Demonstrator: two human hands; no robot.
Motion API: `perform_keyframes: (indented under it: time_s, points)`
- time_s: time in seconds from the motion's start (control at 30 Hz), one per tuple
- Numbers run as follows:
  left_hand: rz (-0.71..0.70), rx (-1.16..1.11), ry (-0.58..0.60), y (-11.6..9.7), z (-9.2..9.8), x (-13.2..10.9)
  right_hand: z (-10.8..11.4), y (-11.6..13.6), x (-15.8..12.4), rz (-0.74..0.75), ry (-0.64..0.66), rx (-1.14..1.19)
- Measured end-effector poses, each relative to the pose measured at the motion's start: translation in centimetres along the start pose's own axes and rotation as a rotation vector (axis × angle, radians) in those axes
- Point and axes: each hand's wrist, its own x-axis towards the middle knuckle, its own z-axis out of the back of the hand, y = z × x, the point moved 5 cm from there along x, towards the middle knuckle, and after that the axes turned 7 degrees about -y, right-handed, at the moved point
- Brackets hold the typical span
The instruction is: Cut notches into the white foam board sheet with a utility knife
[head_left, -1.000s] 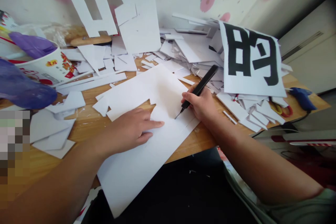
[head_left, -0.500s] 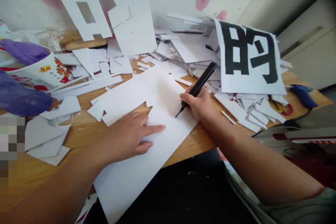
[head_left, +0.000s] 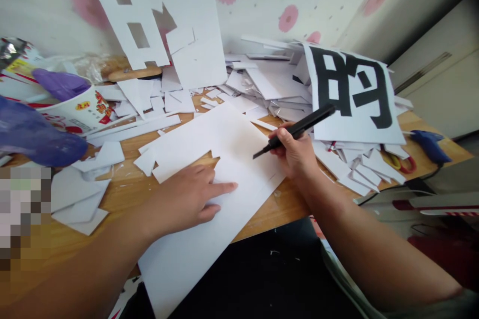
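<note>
A large white board (head_left: 194,254) with a notched edge lies at an angle on the wooden table (head_left: 258,219), its lower corner jutting past the edge. My left hand (head_left: 198,192) presses on it, index finger and thumb spread and the other fingers bent. On the right, my right hand (head_left: 295,152) grips a black craft knife (head_left: 299,127), tilted low with its blade tip pointing left, just over the board. Whether the tip touches the board is hard to tell. A faint short line shows on the board near my right hand.
White scraps (head_left: 269,77) are piled behind. A cut-out sheet (head_left: 202,55) leans on the wall. A sheet with a black character (head_left: 355,89) stands at the right, near a blue glue gun (head_left: 430,144) and scissors (head_left: 406,163). A paper bucket (head_left: 80,109) and a blue bag (head_left: 41,132) sit left.
My right hand has tilted the knife lower and shifted slightly right, its blade lifting away from where it was. My left hand stays in place on the board. The camera view has shifted a little.
</note>
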Motion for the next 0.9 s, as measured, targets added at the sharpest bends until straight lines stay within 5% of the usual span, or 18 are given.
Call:
perform_keyframes:
  time_s: [0.17, 0.53, 0.9]
  points:
    - [0.022, -0.006, 0.025, -0.9, 0.8, 0.4, 0.4, 0.7, -1.2, 0.032, 0.052, -0.041]
    - [0.129, 0.114, -0.030, -0.3, -0.4, 2.2, 1.0, -0.4, -3.2, 0.413, 0.055, -0.253]
    - [0.277, 0.106, -0.025, 0.6, -0.8, 3.3, -0.8, 0.5, -3.6, 0.656, 0.223, -0.581]
